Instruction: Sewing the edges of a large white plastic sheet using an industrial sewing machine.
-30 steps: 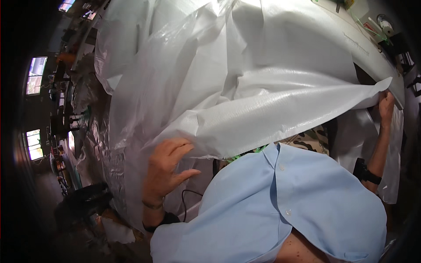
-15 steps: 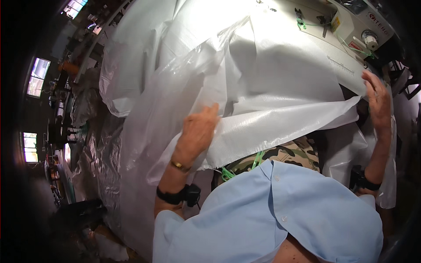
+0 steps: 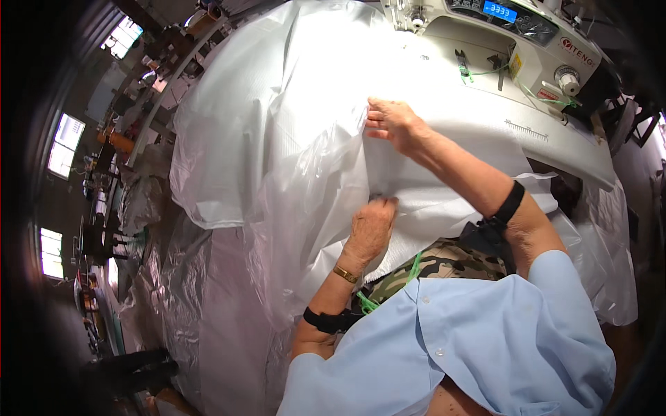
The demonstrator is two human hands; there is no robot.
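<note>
Where the light-blue shirt ends, camouflage trousers are partly covered by a translucent white woven plastic sheet; green cord is seen at their left edge. Just beyond, the sheet is touched by the left hand, its fingers curled over a fold; whether material is pinched in that grip cannot be made out, the fingertips being hidden.

Between the hands a raised crease is formed, its long axis pointed roughly away from the body; its near end is set close by the left hand, while its far end is met by the right hand; the right forearm is angled leftward across the sheet, the fingers partly bent, and a firm hold there cannot be confirmed; the right hand is placed nearer the machine.

Farther off, ruler marks are printed on the white bench; behind, a white sewing machine is fitted with a lit blue display; bright windows are seen far left.
</note>
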